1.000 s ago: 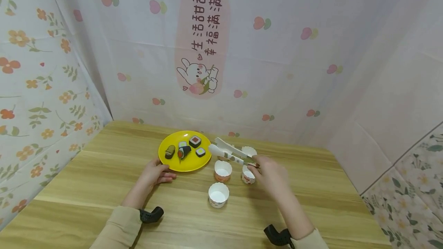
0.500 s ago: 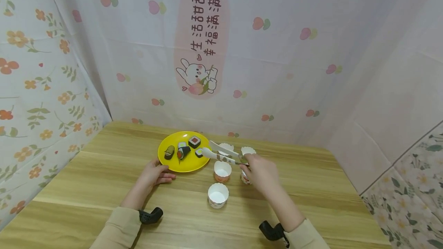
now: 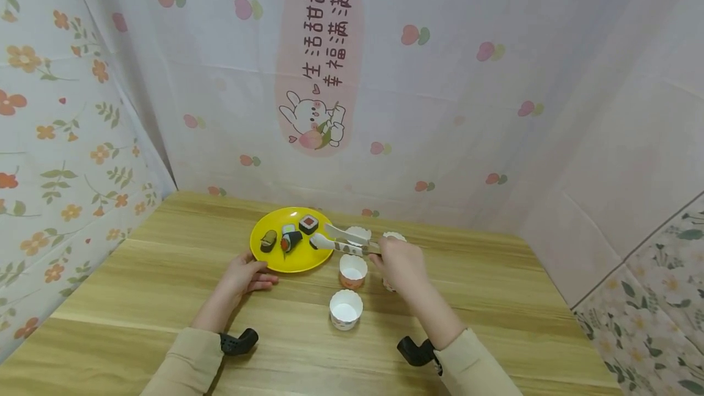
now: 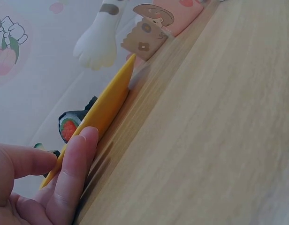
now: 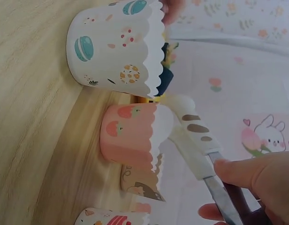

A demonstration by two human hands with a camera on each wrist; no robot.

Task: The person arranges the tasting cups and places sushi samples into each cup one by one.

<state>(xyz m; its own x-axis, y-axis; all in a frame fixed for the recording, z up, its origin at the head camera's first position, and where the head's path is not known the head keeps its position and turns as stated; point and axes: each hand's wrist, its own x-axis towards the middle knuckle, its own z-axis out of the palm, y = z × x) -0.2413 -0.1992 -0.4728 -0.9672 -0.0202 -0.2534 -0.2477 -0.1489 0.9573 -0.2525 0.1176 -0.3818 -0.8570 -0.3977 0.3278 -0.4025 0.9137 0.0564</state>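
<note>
My left hand pinches the near left rim of a yellow plate; in the left wrist view the fingers lie below the rim. Several sushi pieces sit on the plate, among them a square roll, a cone-shaped hand roll and a topped piece. My right hand grips tongs with white cat-paw tips. Their jaws are spread and reach over the plate's right edge, overlapping a small roll that is mostly hidden in the head view.
Several paper baking cups stand right of the plate: a white one in front, a pink strawberry one behind it, a brown one further back. Others are partly behind my right hand. A printed cloth hangs behind the wooden table.
My right hand has moved left with the tongs, bringing their tips from beside the plate to over its right edge and the small roll. My left hand stays on the rim.
</note>
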